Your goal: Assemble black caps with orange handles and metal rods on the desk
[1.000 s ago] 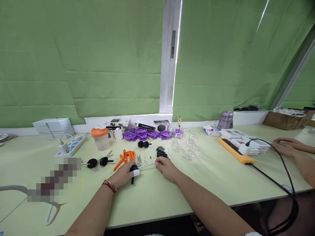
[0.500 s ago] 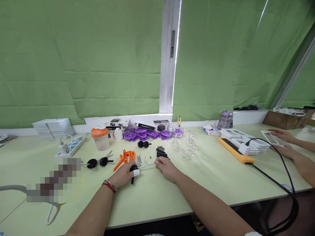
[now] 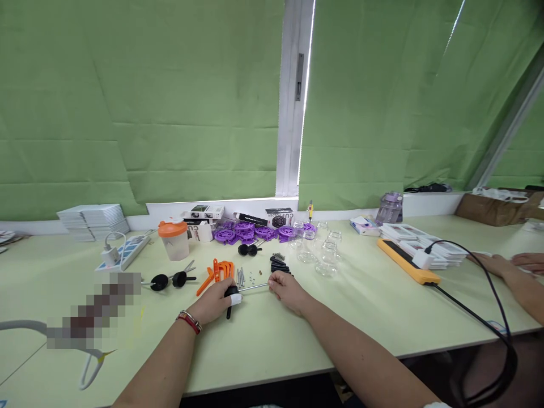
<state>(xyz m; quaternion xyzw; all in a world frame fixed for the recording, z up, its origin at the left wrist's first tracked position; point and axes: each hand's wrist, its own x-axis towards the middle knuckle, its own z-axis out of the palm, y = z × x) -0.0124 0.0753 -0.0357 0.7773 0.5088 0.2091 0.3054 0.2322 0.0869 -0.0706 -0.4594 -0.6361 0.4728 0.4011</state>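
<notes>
My left hand (image 3: 216, 304) rests on the pale green table (image 3: 272, 334), closed around a black knob (image 3: 232, 293) joined to a thin metal rod (image 3: 254, 286); one finger wears white tape. My right hand (image 3: 287, 289) is closed on the rod's other end. Just beyond my hands lie orange plastic parts (image 3: 217, 270), several loose metal screws (image 3: 240, 276) and a small pile of black parts (image 3: 278, 264).
Purple gear-like discs (image 3: 254, 231), small boxes, clear glass cups (image 3: 318, 249), an orange-lidded cup (image 3: 174, 239), black knobs (image 3: 170, 279) and a power strip (image 3: 124, 251) lie farther back. At right are an orange tool (image 3: 408, 262) with black cable, stacked cards, and another person's hands (image 3: 508, 263).
My hands have stayed put on the knob and rod. The other person's hands at the right have put down a white card and moved toward the table's near right.
</notes>
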